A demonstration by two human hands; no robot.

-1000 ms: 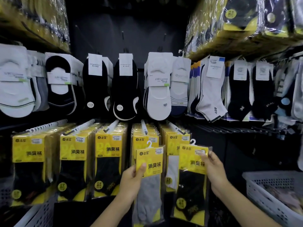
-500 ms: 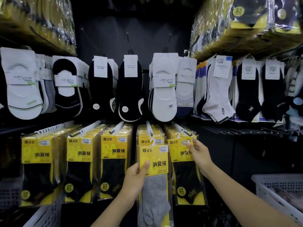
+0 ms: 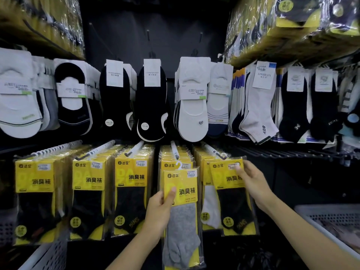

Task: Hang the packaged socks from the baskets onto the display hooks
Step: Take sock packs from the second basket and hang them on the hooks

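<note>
Grey sock pack [image 3: 182,215] upright, hanger up — pinched in left hand [image 3: 159,211]; right hand [image 3: 253,184] pinching black sock pack [image 3: 233,207].

Left hand [image 3: 159,209] in a thumb-over pinch, right hand [image 3: 252,181] in a fingertip grip

Left hand [image 3: 159,209] pinches a grey-sock pack [image 3: 183,221] (yellow header), right hand [image 3: 253,182] a black-sock pack [image 3: 233,203].

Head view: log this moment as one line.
left hand: grips grey sock pack, unhung | right hand: holds black sock pack at hook
</note>
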